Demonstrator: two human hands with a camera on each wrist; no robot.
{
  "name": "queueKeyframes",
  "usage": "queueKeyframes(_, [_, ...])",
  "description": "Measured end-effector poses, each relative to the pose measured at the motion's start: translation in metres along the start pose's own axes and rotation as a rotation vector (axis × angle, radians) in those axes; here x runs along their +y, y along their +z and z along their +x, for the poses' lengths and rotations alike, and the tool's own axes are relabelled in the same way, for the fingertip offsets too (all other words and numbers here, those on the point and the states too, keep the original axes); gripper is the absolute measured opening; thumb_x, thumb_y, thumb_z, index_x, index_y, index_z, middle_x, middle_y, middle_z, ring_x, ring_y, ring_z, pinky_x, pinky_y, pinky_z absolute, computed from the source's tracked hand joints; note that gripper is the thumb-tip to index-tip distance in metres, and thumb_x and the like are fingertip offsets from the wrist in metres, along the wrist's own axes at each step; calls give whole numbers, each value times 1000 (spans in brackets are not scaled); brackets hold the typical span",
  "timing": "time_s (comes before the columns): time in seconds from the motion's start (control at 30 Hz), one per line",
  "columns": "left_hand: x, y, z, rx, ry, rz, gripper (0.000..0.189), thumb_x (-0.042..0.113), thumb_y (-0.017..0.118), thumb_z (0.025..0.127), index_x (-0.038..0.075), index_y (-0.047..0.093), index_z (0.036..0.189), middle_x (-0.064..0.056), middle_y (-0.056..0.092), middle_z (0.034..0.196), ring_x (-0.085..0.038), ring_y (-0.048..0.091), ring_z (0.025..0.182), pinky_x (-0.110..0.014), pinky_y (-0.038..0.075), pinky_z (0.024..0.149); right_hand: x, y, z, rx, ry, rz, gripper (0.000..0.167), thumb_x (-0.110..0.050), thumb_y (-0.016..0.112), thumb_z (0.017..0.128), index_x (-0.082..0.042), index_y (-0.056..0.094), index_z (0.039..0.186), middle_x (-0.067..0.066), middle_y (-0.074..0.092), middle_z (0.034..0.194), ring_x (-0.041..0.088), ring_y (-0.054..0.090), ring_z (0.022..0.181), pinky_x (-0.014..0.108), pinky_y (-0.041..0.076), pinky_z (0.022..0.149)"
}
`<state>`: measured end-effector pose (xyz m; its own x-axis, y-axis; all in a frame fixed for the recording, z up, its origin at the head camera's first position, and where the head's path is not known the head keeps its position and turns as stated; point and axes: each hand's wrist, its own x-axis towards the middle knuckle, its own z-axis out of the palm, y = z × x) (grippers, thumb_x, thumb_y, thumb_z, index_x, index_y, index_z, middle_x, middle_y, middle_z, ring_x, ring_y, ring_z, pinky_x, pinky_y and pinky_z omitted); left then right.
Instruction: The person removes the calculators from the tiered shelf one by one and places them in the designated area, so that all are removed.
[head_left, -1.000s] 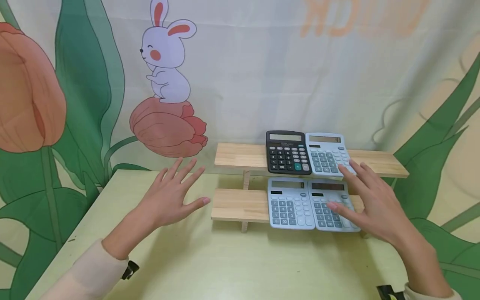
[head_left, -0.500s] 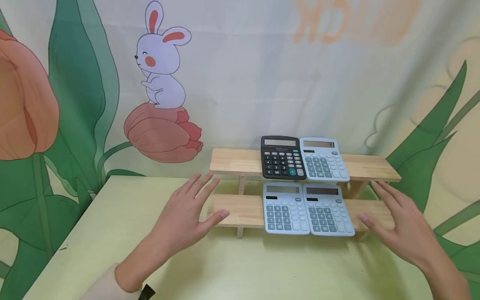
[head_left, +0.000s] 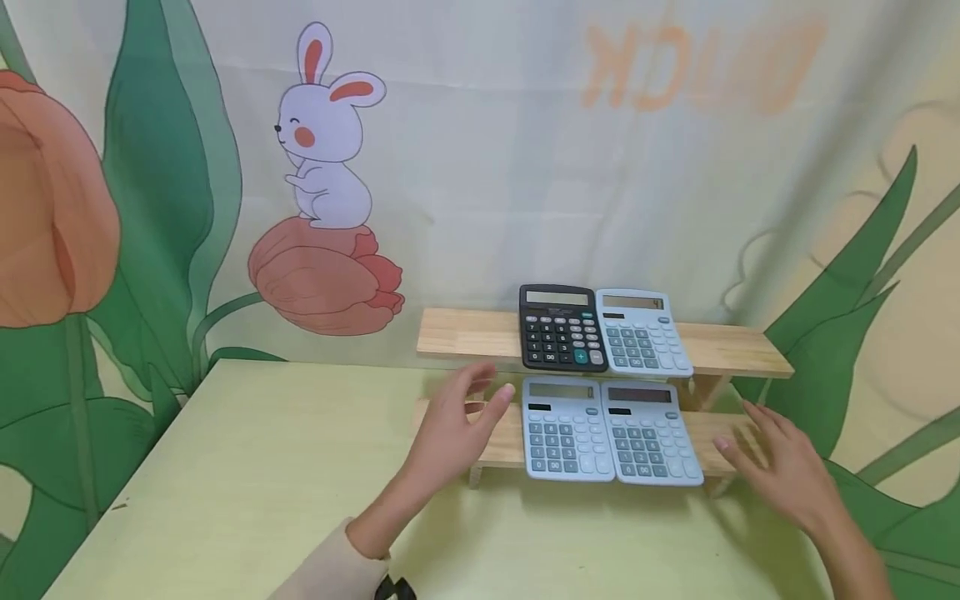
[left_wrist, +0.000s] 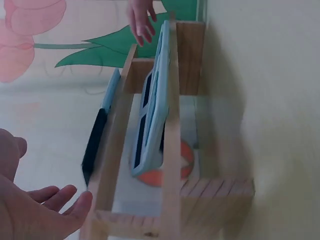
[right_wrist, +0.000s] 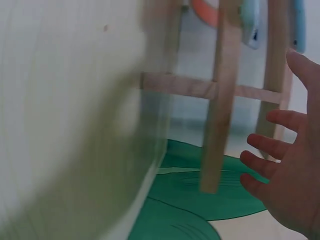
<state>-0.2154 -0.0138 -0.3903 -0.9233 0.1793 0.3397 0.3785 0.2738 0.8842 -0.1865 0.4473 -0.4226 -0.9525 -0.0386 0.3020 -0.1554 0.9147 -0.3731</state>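
Note:
My left hand (head_left: 453, 425) hovers before the left end of the lower tier, thumb toward a pale blue calculator (head_left: 567, 442), fingers loosely bent around nothing. Beside that calculator lies a second pale blue one (head_left: 651, 442) with a dark display. On the upper tier, a black calculator (head_left: 561, 333) leans left of another pale blue calculator (head_left: 643, 337), whose display shows a digit. My right hand (head_left: 787, 467) is held at the lower tier's right end, fingers spread and holding nothing. In the right wrist view its fingers (right_wrist: 270, 145) reach toward the wooden rack (right_wrist: 227, 65).
The two-tier wooden rack (head_left: 472, 329) stands on a pale yellow-green table (head_left: 285, 467), close to its back edge. Behind hangs a printed curtain (head_left: 480, 167) with a rabbit and tulips. Wooden legs (left_wrist: 215, 195) support the tiers.
My left hand has moved right to the lower tier, its fingers now more bent. My right hand has drawn right, off the calculators. The view has shifted slightly; the calculators stay put.

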Motion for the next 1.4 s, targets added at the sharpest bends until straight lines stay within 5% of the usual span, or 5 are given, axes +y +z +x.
queueKeyframes(0.33, [-7, 40, 23, 36, -114, -240, 57, 43, 64, 107, 4, 55, 147, -12, 64, 138, -28, 66, 125, -39, 57, 104, 19, 22, 7, -75, 36, -54, 86, -51, 59, 106, 13, 33, 157, 48, 30, 153, 73, 31, 133, 87, 29, 100])
queueKeyframes(0.53, [-3, 57, 42, 65, -202, -390, 54, 37, 64, 108, -2, 53, 144, -11, 71, 124, -31, 72, 115, -32, 61, 94, 23, 30, 8, -7, -13, -69, 82, -47, 65, 103, 16, 44, 150, 48, 38, 149, 70, 36, 132, 83, 32, 100])
queueKeyframes(0.7, [0, 65, 54, 151, -278, -545, 41, 26, 66, 108, -7, 59, 131, -15, 78, 107, -31, 77, 105, -35, 63, 91, 25, 35, 9, 33, -41, -77, 78, -44, 69, 102, 15, 47, 148, 49, 39, 148, 70, 37, 130, 82, 33, 99])
queueKeyframes(0.97, [-5, 77, 57, 268, -339, -764, 28, 17, 73, 102, -6, 66, 118, -19, 79, 102, -31, 79, 97, -40, 63, 90, 23, 41, 1, 34, 7, -76, 76, -45, 67, 103, 14, 49, 147, 47, 35, 151, 70, 35, 132, 83, 31, 100])
queueKeyframes(1.4, [1, 63, 50, 147, -414, -919, 31, 6, 60, 106, -7, 59, 134, -22, 73, 118, -34, 76, 106, -34, 62, 91, 21, 42, 1, 24, 14, -78, 77, -47, 65, 103, 14, 47, 148, 47, 33, 153, 70, 33, 134, 83, 30, 101])
